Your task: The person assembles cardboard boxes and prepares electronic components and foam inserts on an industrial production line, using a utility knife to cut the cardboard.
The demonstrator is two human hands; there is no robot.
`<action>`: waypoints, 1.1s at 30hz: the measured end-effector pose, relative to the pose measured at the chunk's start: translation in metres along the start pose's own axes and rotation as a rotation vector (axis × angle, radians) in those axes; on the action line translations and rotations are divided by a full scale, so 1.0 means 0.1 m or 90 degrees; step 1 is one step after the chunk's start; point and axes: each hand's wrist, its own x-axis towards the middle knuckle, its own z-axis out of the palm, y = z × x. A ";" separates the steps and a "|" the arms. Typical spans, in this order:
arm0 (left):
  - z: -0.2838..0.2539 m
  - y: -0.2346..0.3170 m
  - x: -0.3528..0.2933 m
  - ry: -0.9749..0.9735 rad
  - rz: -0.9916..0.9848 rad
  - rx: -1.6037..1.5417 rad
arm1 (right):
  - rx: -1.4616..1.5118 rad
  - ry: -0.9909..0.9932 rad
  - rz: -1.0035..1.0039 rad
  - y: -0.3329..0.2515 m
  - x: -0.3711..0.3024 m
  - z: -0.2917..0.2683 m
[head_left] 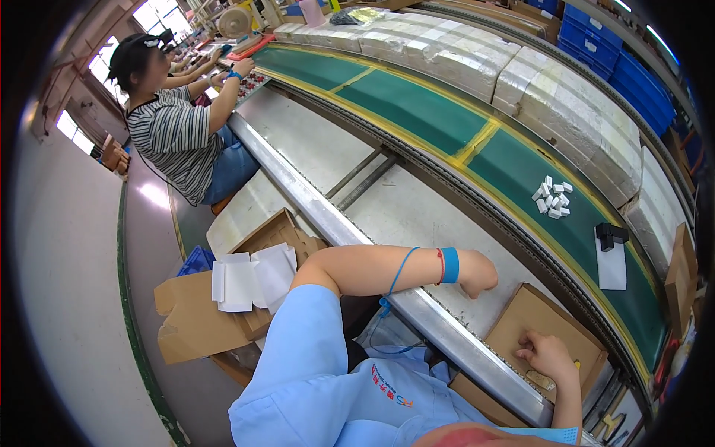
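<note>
My left hand point(478, 274), with a blue wrist strap point(449, 265) and its cord, hangs over the pale bench point(417, 208). Its fingers are curled in, and whatever they may hold is hidden. My right hand point(550, 354) is above a shallow brown cardboard box point(545, 316) near the bench's metal edge. The right fingers are bent with their tips close together; I cannot make out anything between them. Below that hand lies a small tan and yellow piece point(540, 380), too small to name.
A green conveyor belt point(417, 104) carries a pile of small white blocks point(551, 200), a black part point(611, 235) and a white sheet point(611, 267). Foam blocks point(566, 104) line its far side. Opened cartons point(195, 313) stand at left. A co-worker point(179, 127) sits farther up the line.
</note>
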 end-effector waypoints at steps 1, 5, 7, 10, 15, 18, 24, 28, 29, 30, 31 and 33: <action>0.05 -0.03 0.03 0.027 0.008 -0.004 | 0.001 -0.001 0.004 -0.01 0.00 -0.01; 0.06 -0.03 0.02 0.062 0.017 -0.015 | -0.001 0.000 -0.005 0.01 0.00 0.00; 0.05 -0.04 0.04 0.054 0.015 -0.013 | 0.000 0.000 -0.004 0.00 0.00 -0.01; 0.06 -0.03 0.01 0.059 0.014 -0.009 | -0.002 -0.002 -0.003 -0.01 -0.01 -0.01; 0.09 -0.05 0.04 0.069 0.025 -0.009 | -0.009 -0.003 -0.005 0.01 0.00 0.01; 0.09 -0.05 0.04 0.065 0.023 -0.005 | -0.013 -0.006 -0.001 -0.01 -0.01 0.00; 0.07 -0.04 0.03 0.060 0.022 -0.011 | -0.007 -0.003 -0.006 -0.02 -0.01 -0.01; 0.07 -0.05 0.04 0.052 0.016 -0.016 | -0.020 -0.007 0.003 -0.04 0.00 -0.02; 0.07 -0.05 0.04 0.057 0.020 -0.015 | -0.019 -0.004 0.001 -0.04 -0.01 -0.02; 0.08 -0.05 0.03 0.058 0.020 -0.015 | -0.020 -0.004 0.001 -0.05 -0.01 -0.03; 0.08 -0.05 0.03 0.061 0.019 -0.013 | -0.013 0.000 0.002 -0.06 -0.01 -0.03; 0.08 -0.05 0.03 0.063 0.018 -0.011 | -0.006 0.004 0.003 -0.05 -0.01 -0.02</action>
